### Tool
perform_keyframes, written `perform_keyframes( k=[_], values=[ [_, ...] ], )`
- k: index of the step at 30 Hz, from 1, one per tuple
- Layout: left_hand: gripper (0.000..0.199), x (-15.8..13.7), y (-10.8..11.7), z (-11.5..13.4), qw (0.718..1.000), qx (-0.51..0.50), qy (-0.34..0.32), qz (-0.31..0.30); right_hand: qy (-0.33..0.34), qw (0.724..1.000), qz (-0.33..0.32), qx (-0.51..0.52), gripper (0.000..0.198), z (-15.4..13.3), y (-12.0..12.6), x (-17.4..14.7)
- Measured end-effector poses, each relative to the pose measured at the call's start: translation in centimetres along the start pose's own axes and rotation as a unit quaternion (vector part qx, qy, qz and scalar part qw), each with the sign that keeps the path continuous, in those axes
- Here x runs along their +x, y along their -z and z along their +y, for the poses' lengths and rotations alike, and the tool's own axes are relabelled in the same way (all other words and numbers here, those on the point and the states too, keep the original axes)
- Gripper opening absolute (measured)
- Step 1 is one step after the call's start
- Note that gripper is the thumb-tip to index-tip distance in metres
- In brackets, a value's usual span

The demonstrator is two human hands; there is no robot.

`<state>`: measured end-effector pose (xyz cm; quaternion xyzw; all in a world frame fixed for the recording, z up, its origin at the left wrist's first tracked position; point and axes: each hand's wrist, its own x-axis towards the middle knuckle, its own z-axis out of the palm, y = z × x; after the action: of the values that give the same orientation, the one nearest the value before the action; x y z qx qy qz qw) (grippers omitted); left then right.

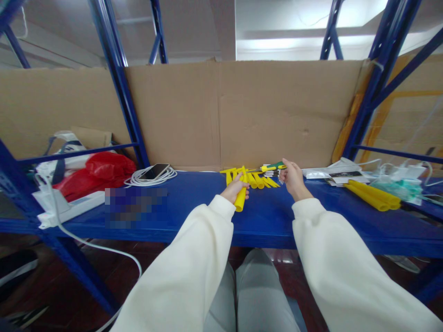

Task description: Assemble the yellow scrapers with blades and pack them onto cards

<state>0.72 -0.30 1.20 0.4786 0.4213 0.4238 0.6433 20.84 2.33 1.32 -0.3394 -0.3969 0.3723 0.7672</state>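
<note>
My left hand [238, 188] is closed around a yellow tube [239, 203] above the blue shelf, its wider open end pointing down toward me. Between the fingers of my right hand [292, 177] is the end of a screwdriver [275, 166] with a green and yellow handle. Its thin shaft points left toward the upper end of the held tube; whether they touch I cannot tell. Behind and between my hands lie several more yellow pieces [258, 180] in a row. Some small white and dark items [272, 174] sit beside them, too small to name.
A phone [155, 171] lies on a coiled white cable [138, 179] at left, near a red plastic bag [100, 170] and a white power strip [76, 207]. Yellow tubes [374, 196] lie at right by chargers and cables [404, 177]. A cardboard panel [277, 110] stands behind; blue posts [121, 87] flank it.
</note>
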Motion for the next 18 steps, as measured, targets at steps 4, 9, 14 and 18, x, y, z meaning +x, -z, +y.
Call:
perform_keyframes(
  k=[4, 9, 14, 18],
  values=[
    [0.079, 0.27, 0.11, -0.1, 1.0, -0.009, -0.013, -0.001, 0.004, 0.999, -0.036, 0.015, 0.038, -0.37, 0.03, -0.24],
    [0.08, 0.27, 0.14, 0.06, 0.999, -0.02, -0.024, 0.029, -0.024, 0.994, -0.1, 0.027, 0.035, -0.71, -0.16, -0.49],
    [0.083, 0.33, 0.27, 0.06, 0.999, -0.02, -0.034, 0.03, -0.023, 0.995, -0.093, 0.0, 0.045, -0.18, 0.02, -0.15],
    [0.086, 0.32, 0.31, -0.12, 0.999, -0.014, -0.035, 0.025, -0.03, 0.999, -0.03, -0.005, 0.05, 0.0, 0.09, 0.05]
  ],
)
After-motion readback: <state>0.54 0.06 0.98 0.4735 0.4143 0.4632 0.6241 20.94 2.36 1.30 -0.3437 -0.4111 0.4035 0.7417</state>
